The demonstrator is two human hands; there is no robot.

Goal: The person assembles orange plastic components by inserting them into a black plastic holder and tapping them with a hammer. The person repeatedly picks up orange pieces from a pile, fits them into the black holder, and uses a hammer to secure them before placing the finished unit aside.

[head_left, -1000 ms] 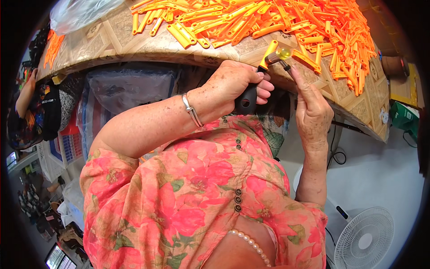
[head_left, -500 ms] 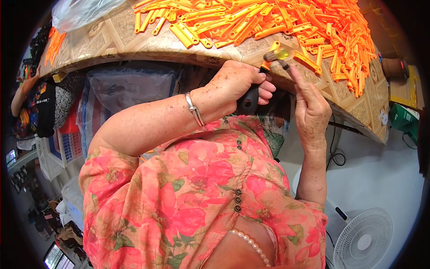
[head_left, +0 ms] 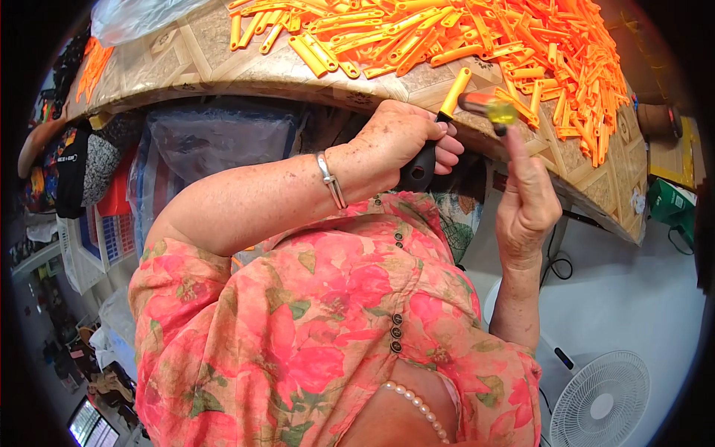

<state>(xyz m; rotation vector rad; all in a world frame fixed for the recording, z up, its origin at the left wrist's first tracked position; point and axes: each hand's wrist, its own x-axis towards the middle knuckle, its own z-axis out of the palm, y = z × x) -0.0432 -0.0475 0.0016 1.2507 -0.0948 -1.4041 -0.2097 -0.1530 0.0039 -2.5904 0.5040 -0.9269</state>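
My left hand [head_left: 413,138] is closed around a black handle [head_left: 421,170] with a hole near its lower end. From the handle's top rises a yellow-orange strip-like piece [head_left: 455,92], also with a hole at its tip. To its right, my right hand [head_left: 527,205] grips a small mallet [head_left: 500,112]. The mallet's head has a reddish end and a clear yellow end, and is smeared by motion. A finger lies stretched toward the head, while the shaft is mostly hidden by the hand. The head is close to the yellow-orange piece, apart from it.
A large heap of orange plastic pieces [head_left: 551,67] covers the table's [head_left: 201,63] far right. A clear plastic bag [head_left: 138,18] lies far left, near another person's arm [head_left: 37,149]. Under the edge stands a plastic-lined bin [head_left: 216,138]. A white fan [head_left: 602,406] stands lower right.
My right hand has swung the mallet to the right, off the yellow-orange piece, so more of that piece shows. My left hand keeps its hold on the black handle, nearly in place.
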